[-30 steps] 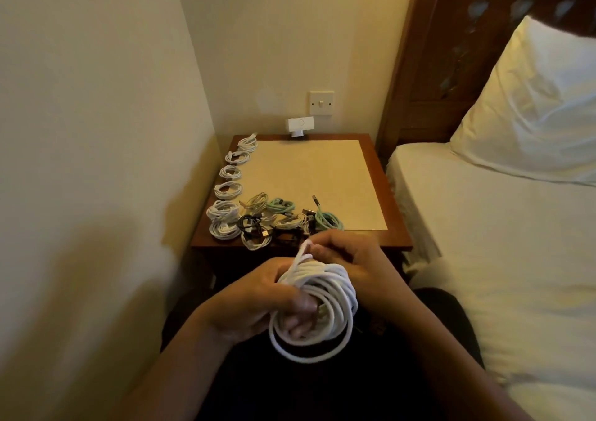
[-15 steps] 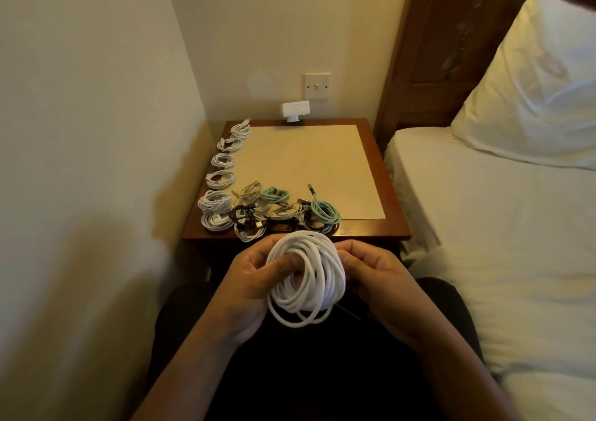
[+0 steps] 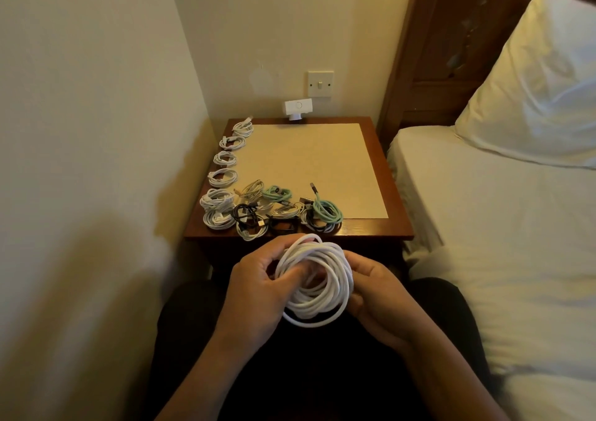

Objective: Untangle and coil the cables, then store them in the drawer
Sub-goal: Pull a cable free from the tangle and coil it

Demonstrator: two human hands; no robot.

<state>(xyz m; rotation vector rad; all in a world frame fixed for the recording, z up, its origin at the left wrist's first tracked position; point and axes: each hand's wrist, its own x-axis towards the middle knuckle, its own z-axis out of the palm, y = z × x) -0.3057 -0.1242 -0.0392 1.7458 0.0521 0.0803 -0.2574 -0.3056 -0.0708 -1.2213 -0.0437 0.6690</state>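
A thick white cable coil (image 3: pixel 317 283) is held over my lap, in front of the bedside table (image 3: pixel 380 227). My left hand (image 3: pixel 258 288) grips its left side, with the thumb pushed through the loops. My right hand (image 3: pixel 375 295) holds the right side, fingers curled round the strands. On the table's left edge lies a row of small white coiled cables (image 3: pixel 225 158). Along the near edge sits a cluster of coils: white (image 3: pixel 216 203), black (image 3: pixel 244 211), mint green (image 3: pixel 326 211) and beige (image 3: pixel 251 190). No drawer is visible.
A wall runs close along the left. A bed (image 3: pixel 503 227) with a pillow (image 3: pixel 541 91) and a wooden headboard stands on the right. A white adapter (image 3: pixel 298 108) sits at the table's back edge under a wall switch (image 3: pixel 320 83). A beige mat (image 3: pixel 309 169) covers the table.
The coil has been turned and gathered into a tighter bundle between both hands. The view has tilted slightly, so the table sits higher in the frame.
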